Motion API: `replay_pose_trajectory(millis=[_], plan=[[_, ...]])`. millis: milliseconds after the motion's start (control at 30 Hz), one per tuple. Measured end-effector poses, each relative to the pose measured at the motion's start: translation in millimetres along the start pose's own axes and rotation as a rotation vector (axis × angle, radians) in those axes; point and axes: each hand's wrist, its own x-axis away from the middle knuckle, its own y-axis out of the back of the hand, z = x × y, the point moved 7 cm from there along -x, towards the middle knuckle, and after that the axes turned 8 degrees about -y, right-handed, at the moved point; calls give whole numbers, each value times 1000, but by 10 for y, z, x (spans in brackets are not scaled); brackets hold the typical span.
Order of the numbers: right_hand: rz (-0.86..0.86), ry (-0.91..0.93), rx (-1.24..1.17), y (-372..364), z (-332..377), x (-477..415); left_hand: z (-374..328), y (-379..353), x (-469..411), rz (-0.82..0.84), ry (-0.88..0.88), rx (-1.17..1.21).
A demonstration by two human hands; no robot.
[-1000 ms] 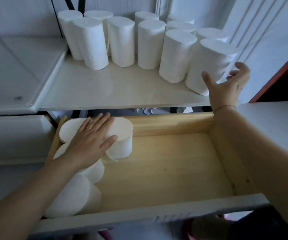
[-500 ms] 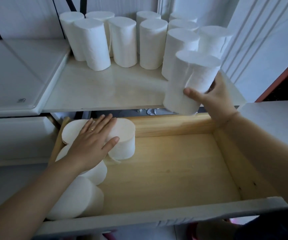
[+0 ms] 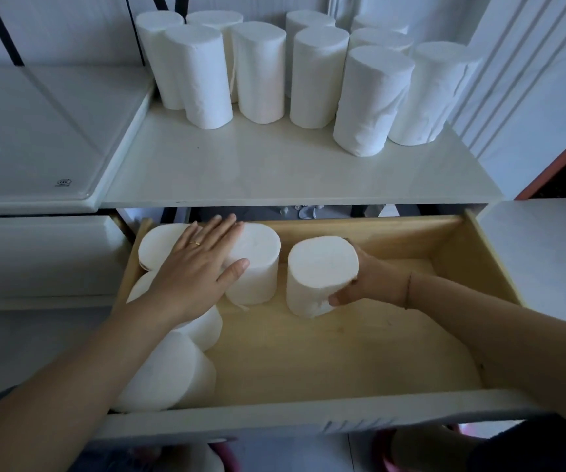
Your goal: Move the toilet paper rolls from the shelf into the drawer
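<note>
The fingers point(image 3: 337, 299) of the right hand point(image 3: 373, 279) curl around the side of an upright toilet paper roll point(image 3: 320, 274), thumb at its lower front, the other fingertips hidden behind it. The roll stands in the wooden drawer point(image 3: 342, 349), near the back wall; whether its base touches the floor is unclear. Just to its left, with a narrow gap, stands another roll point(image 3: 257, 267). The left hand point(image 3: 196, 267) lies flat and open, fingers spread, gripping nothing, across the tops of that roll and a back corner roll point(image 3: 159, 245). More rolls point(image 3: 169, 373) fill the drawer's left side. Above, on the white shelf point(image 3: 274, 172), ten further rolls point(image 3: 312, 76) stand upright along the back.
</note>
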Motion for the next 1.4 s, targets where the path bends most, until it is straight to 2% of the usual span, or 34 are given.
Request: replay_pose_trajectory(millis=[100, 233, 467, 733, 833, 900, 933, 1000, 1033, 1100, 1200, 1267, 1333, 1400], plan=[[215, -141, -115, 6, -40, 69, -9, 3, -2, 3, -1, -2], [227, -372, -254, 11, -103, 131, -23, 11, -2, 12, 1, 5], [377, -403, -505, -609, 147, 280, -17, 18, 1, 5, 7, 32], [259, -426, -691, -1125, 454, 126, -7, 11, -5, 0, 16, 37], [245, -433, -683, -1162, 475, 91, -15, -5, -8, 3, 33, 19], [293, -430, -634, -1164, 491, 118, -56, -11, -16, 9, 22, 7], [335, -429, -557, -1152, 509, 155, -81, -14, -18, 14, 12, 6], [375, -407, -232, -1006, 545, 230, -115, -17, -19, 24, -6, 6], [322, -373, -52, -832, 583, 235, -121, -21, -18, 28, -13, 6], [38, -229, 143, -277, 778, 187, -125, -38, -24, 34, -21, 8], [-576, -37, 41, 759, 1062, 218, -161, -72, -47, 57, -33, -2], [-868, 45, -38, 1255, 1118, 231, -184, -83, -65, 65, -36, -30], [-990, 78, -108, 1544, 1108, 123, -197, -82, -73, 66, -34, -49], [-1018, 77, -162, 1698, 1113, -40, -203, -71, -68, 51, -36, -50]])
